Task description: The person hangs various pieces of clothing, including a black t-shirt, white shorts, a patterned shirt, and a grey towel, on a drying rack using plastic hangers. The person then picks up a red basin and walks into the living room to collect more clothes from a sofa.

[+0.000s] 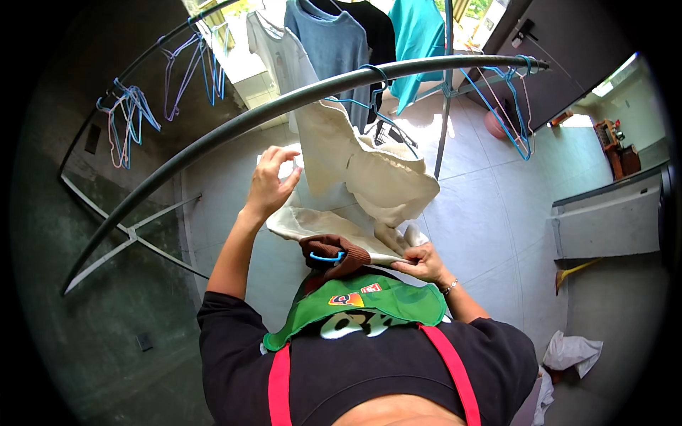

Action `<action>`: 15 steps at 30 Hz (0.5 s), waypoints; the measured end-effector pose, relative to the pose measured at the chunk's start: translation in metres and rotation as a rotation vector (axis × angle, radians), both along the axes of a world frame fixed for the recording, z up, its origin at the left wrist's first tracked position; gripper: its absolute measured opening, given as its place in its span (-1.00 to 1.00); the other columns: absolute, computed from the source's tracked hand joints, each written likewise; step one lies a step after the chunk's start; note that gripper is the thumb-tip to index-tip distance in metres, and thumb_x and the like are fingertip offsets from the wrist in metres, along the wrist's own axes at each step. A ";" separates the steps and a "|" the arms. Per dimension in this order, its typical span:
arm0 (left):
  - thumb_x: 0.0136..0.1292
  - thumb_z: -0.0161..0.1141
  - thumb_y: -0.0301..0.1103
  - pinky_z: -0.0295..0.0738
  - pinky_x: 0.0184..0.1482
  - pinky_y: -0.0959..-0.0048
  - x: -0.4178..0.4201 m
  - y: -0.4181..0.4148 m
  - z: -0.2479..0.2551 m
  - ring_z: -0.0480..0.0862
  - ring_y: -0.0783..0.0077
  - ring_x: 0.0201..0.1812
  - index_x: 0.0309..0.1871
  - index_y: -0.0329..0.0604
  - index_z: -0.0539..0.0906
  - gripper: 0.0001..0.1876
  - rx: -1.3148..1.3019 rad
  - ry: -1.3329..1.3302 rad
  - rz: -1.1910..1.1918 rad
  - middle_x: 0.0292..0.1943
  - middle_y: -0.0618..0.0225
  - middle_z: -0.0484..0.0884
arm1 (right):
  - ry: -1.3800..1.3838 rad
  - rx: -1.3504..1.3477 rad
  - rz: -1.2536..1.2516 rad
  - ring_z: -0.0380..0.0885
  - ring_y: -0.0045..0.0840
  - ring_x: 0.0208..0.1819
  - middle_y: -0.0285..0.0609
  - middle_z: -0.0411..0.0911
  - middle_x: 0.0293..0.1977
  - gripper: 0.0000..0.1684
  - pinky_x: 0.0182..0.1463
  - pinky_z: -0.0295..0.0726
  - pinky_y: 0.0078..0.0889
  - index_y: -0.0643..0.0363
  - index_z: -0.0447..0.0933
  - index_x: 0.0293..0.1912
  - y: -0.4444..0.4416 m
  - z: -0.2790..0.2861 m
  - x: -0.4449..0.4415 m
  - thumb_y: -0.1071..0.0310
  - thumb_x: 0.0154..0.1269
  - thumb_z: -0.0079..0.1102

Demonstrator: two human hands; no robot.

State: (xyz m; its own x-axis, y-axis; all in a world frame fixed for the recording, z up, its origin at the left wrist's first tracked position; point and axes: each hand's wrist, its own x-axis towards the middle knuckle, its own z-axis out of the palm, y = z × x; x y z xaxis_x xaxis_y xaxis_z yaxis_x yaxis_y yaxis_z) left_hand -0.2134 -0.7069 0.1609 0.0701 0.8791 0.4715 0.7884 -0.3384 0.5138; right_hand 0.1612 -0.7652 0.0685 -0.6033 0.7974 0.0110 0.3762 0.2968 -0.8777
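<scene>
My right hand [421,261] pinches the edge of a cream cloth garment [319,221] in front of my waist. My left hand [272,181] is raised to the left of the hanging cream cloth, fingers curled, with a gap between thumb and forefinger. A white patch shows behind it; I cannot tell what that is. Another cream piece [383,178] hangs from a blue hanger [373,101] on the dark rail; whether the two pieces are joined is unclear. A brown ribbed knit [335,253] with a blue plastic piece [326,257] lies against my green apron [362,298].
A curved dark rail [256,114] crosses before me. Several hangers [128,117] hang at left and more hangers [511,101] at right. Beyond hang a grey shirt [277,48], a blue top [330,48] and a turquoise garment [418,45]. A white bag [573,351] lies at right.
</scene>
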 end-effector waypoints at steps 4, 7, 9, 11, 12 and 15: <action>0.07 0.38 -0.18 0.17 0.26 0.19 0.041 0.053 0.026 0.32 0.08 0.20 0.27 -0.17 0.34 -0.29 0.350 0.068 -0.092 0.16 0.11 0.37 | 0.017 0.011 -0.365 0.07 -0.72 -0.73 -0.38 0.11 -0.83 -0.54 -0.65 0.04 -0.47 0.22 0.36 -0.74 -0.063 -0.002 0.022 0.27 -0.01 0.44; 0.02 0.43 -0.04 0.07 0.31 0.17 0.057 0.091 0.025 0.30 0.09 0.27 0.31 -0.16 0.30 -0.18 0.429 -0.040 -0.106 0.20 0.08 0.37 | -0.008 -0.021 -0.657 0.12 -0.74 -0.74 -0.36 0.22 -0.82 -0.55 -0.64 0.11 -0.53 0.26 0.37 -0.74 -0.124 0.007 0.036 0.28 -0.01 0.43; 0.02 0.43 -0.02 0.04 0.32 0.17 0.062 0.107 0.027 0.38 0.13 0.24 0.24 -0.15 0.40 -0.26 0.377 -0.087 -0.198 0.13 0.14 0.49 | -0.007 -0.002 -0.843 0.14 -0.77 -0.72 -0.41 0.29 -0.80 -0.56 -0.64 0.13 -0.58 0.25 0.38 -0.74 -0.164 0.011 0.049 0.30 0.02 0.42; 0.17 0.33 -0.09 0.09 0.28 0.26 0.063 0.127 0.014 0.55 0.35 0.05 -0.05 -0.08 0.63 -0.63 0.389 0.025 -0.232 -0.09 0.32 0.66 | 0.054 -0.076 -1.032 0.13 -0.81 -0.68 -0.49 0.28 -0.77 -0.57 -0.61 0.09 -0.61 0.21 0.36 -0.73 -0.199 0.033 0.059 0.34 0.08 0.39; 0.20 0.29 -0.13 0.14 0.25 0.29 0.061 0.131 0.010 0.59 0.38 -0.05 -0.12 -0.08 0.66 -0.71 0.367 -0.008 -0.240 -0.18 0.35 0.68 | 0.055 -0.029 -1.104 0.11 -0.82 -0.65 -0.52 0.25 -0.76 -0.56 -0.59 0.06 -0.63 0.19 0.34 -0.72 -0.215 0.039 0.066 0.34 0.11 0.37; 0.31 0.16 -0.36 0.42 -0.09 0.44 0.051 0.149 -0.002 0.64 0.46 -0.36 -0.22 -0.16 0.68 -0.87 0.298 -0.218 -0.345 -0.44 0.38 0.69 | 0.046 0.059 -1.308 0.01 -0.84 -0.61 -0.57 0.14 -0.73 -0.49 -0.56 -0.07 -0.62 0.15 0.23 -0.71 -0.248 0.062 0.081 0.33 0.18 0.34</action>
State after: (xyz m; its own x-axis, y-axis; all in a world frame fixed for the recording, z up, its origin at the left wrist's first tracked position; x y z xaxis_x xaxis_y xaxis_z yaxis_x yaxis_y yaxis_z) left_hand -0.1621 -0.5582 0.1585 0.2045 0.6475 0.7342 0.4901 -0.7169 0.4957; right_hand 0.2426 -1.0128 0.1308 0.6141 0.7865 0.0657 0.3839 -0.2249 -0.8956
